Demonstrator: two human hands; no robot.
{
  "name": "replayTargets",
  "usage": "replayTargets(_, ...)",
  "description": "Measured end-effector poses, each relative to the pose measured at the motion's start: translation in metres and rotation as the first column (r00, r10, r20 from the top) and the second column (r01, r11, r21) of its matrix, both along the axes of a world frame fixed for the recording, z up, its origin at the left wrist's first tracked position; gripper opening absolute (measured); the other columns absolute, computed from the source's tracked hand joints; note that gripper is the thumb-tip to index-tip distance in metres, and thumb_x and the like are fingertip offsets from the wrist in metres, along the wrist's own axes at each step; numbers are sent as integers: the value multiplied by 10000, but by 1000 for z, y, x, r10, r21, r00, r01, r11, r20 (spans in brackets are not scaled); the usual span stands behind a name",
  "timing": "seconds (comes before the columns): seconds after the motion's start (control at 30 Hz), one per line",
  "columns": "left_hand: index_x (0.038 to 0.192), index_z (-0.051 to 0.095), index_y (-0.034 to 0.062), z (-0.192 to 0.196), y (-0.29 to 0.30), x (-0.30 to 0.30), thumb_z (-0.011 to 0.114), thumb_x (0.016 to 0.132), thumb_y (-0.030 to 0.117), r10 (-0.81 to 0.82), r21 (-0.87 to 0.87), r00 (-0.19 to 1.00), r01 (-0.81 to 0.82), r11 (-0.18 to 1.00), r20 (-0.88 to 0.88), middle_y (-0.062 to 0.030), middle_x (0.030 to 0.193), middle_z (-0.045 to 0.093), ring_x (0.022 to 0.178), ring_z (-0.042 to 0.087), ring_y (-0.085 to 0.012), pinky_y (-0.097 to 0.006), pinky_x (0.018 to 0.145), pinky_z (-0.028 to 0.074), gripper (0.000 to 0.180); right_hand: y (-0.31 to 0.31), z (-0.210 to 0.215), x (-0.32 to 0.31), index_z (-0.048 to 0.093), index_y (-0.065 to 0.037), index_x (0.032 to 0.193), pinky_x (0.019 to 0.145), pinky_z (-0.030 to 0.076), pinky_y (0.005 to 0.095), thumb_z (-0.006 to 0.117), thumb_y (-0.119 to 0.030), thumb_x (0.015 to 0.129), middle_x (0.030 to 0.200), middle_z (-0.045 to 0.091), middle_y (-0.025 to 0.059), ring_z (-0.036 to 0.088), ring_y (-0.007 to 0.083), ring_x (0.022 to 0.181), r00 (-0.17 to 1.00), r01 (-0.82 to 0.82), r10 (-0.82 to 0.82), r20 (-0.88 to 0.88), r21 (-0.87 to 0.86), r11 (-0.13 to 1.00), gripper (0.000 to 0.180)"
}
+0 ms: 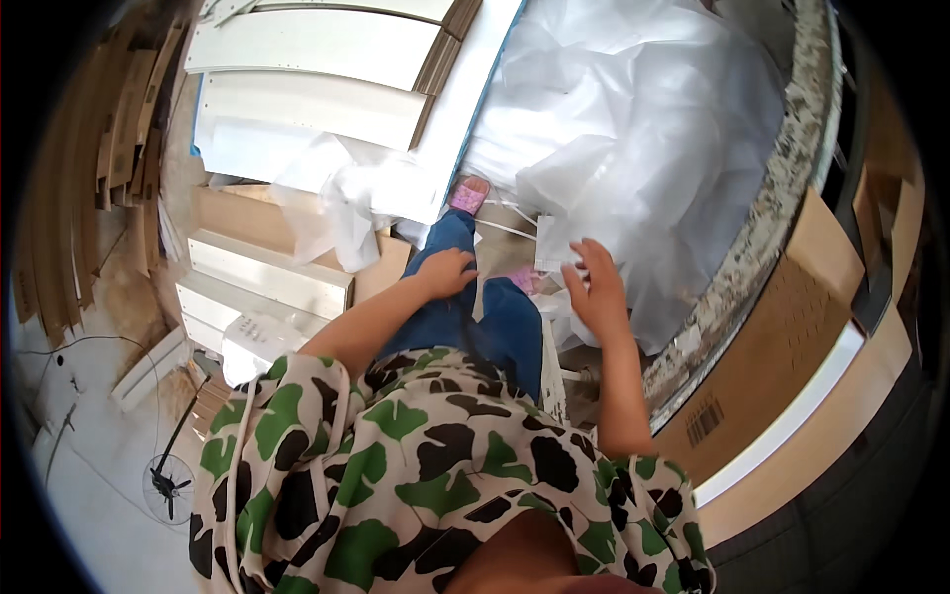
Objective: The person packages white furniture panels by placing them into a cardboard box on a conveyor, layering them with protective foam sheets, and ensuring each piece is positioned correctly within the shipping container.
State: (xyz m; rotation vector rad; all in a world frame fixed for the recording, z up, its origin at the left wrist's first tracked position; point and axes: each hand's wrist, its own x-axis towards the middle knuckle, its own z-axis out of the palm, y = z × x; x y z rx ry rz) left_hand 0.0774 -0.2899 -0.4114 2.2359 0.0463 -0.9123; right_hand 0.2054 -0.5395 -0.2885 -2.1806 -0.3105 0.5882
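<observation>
Where the floor area begins at the far left, a stack of brown cardboard sheets (139,129) stands on edge, with a black fan (170,485) below it in the view. To the right of these, cream boards (317,45) lie in a layered pile; crumpled clear film (341,188) hangs over its near edge. Nearer the body, white panels (267,265) lie beside a white wrapped package (259,342).

At centre, the left hand (447,272) is positioned over the blue trousers (510,322), palm down, fingers loosely bent; no object is visible in it, but its finger closure cannot be told. The right hand (596,287) is well apart from the left, raised, fingers spread, holding nothing visible.

The translucent white sheeting (643,129) lies ahead of the right hand and to the right of the left hand. Its long axis runs roughly away from the body. The right hand is the nearer one, at the near left margin of the sheeting; contact cannot be confirmed from this angle.

At the right, a mottled rim (804,129) curves around the sheeting. Outside it stands a brown cardboard carton (767,337).
</observation>
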Motion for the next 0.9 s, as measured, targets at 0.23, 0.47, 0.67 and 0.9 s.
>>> replayTargets(0.23, 1192, 474, 175, -35, 18, -76, 603, 747, 395, 55, 254, 992, -25, 967, -114, -170, 1317, 333, 1135, 393, -378, -469, 887, 368, 512, -23, -276, 35, 560, -59, 1115, 707, 486, 314, 592, -237, 766, 985, 602, 150, 598, 228, 780, 888, -94, -99, -450, -387, 917, 392)
replayTargets(0.47, 1155, 501, 175, -51, -4, -77, 652, 717, 340, 179, 286, 982, -153, 946, -67, -206, 1286, 362, 1113, 405, -388, -453, 889, 364, 492, -115, -448, 66, 557, -146, 1155, 952, 192, 428, 590, -338, 751, 891, 640, 149, 616, 210, 752, 871, -267, -136, -472, -688, 675, 448)
replayTargets(0.67, 1050, 563, 130, -47, 8, -76, 716, 666, 260, 329, 254, 938, -293, 922, -109, -208, 1241, 402, 1079, 429, -391, -428, 891, 376, 434, -149, -488, 111, 603, -117, 1088, 792, 451, 330, 655, -334, 750, 781, 631, 51, 582, 144, 722, 406, 654, -825, -393, -506, 563, 404)
replayTargets(0.9, 1086, 554, 149, -66, 3, -51, 692, 692, 264, 111, 308, 991, -83, 948, -72, -217, 1242, 400, 1088, 425, -391, -435, 900, 366, 433, -53, -405, 10, 675, -110, 758, 661, 436, 356, 584, -131, 738, 732, 649, 61, 580, 233, 718, 976, 153, -148, -160, 17, 988, 96)
